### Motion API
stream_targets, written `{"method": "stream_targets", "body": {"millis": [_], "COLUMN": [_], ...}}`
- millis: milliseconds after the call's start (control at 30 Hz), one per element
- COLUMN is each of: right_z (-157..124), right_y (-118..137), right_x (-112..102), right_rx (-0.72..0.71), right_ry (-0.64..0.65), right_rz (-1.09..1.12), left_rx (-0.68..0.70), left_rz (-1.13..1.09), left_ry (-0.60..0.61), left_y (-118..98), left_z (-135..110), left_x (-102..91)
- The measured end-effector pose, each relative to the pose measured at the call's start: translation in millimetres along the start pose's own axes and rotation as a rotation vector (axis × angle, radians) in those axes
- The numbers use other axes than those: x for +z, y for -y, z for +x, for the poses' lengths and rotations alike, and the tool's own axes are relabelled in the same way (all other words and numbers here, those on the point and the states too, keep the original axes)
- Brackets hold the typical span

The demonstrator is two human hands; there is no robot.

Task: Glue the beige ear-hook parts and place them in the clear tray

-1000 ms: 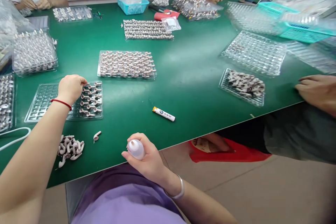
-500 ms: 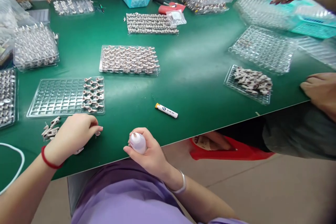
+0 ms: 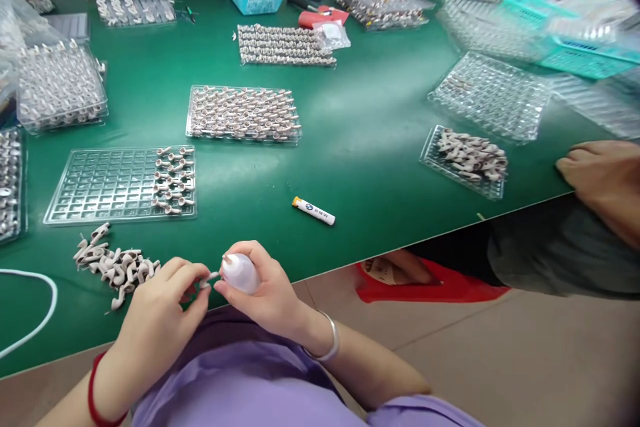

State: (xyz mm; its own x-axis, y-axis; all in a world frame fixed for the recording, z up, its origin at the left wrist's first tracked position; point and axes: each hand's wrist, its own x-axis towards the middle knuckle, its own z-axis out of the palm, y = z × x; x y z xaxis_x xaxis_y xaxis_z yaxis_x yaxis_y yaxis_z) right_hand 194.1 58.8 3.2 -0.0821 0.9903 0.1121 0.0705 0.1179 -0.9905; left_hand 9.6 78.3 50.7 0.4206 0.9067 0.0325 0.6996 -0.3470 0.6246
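My right hand (image 3: 265, 290) is wrapped round a small white squeeze bottle (image 3: 240, 273) whose nozzle points left. My left hand (image 3: 160, 310) pinches a small pale plastic part (image 3: 209, 277) right at that nozzle, above the near table edge. A loose pile of the same parts (image 3: 113, 263) lies on the green table (image 3: 360, 140) just left of my hands. Behind the pile a clear grid tray (image 3: 100, 185) holds two columns of parts at its right end.
A full tray of parts (image 3: 243, 113) lies mid-table, with more trays at the left and the back. A white lighter (image 3: 313, 211) lies right of my hands. A small tray of loose parts (image 3: 467, 159) and another person's hand (image 3: 600, 177) are at right. Other people's hands work at the far edge.
My left hand left the grid tray, picked a part near the pile and brought it to the bottle's nozzle. My right hand tipped the bottle to the left.
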Motion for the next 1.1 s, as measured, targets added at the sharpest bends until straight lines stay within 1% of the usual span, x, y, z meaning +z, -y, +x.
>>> {"method": "stream_targets", "body": {"millis": [67,200,300,367,433,500,600,767,867,967,1100], "right_z": [0,-2,-5,-7,-8,-9,-8,-7,-7,-7,-8], "right_y": [1,3,2,1,-1,-2,-3,-3,-5,-7,-10], "right_x": [2,3,1,0,-2,-4,-7,-11,-12,-11,-8], "right_rx": [-0.029,-0.057,-0.086,-0.124,-0.177,-0.230,-0.278,-0.281,-0.275,-0.299,-0.301], "right_ry": [0.010,0.068,0.124,0.139,0.155,0.193,0.252,0.326,0.353,0.358,0.341], "right_rz": [0.041,0.081,0.084,0.072,0.055,0.038,0.031,0.016,0.015,0.047,0.102], "left_rx": [-0.105,-0.374,-0.491,-0.548,-0.578,-0.595,-0.616,-0.571,-0.570,-0.583,-0.616], "left_rz": [-0.193,-0.530,-0.743,-0.873,-0.938,-0.954,-0.976,-0.936,-0.911,-0.930,-1.006], "left_ry": [0.046,0.158,0.233,0.298,0.364,0.419,0.471,0.486,0.495,0.500,0.466], "left_y": [-4,-4,0,4,6,6,5,3,4,6,7], "left_z": [-9,-19,-23,-24,-24,-23,-22,-22,-22,-24,-28], "left_x": [1.4,1.9,1.6,0.8,-0.2,-1.1,-1.6,-2.1,-1.0,2.6,8.5]}}
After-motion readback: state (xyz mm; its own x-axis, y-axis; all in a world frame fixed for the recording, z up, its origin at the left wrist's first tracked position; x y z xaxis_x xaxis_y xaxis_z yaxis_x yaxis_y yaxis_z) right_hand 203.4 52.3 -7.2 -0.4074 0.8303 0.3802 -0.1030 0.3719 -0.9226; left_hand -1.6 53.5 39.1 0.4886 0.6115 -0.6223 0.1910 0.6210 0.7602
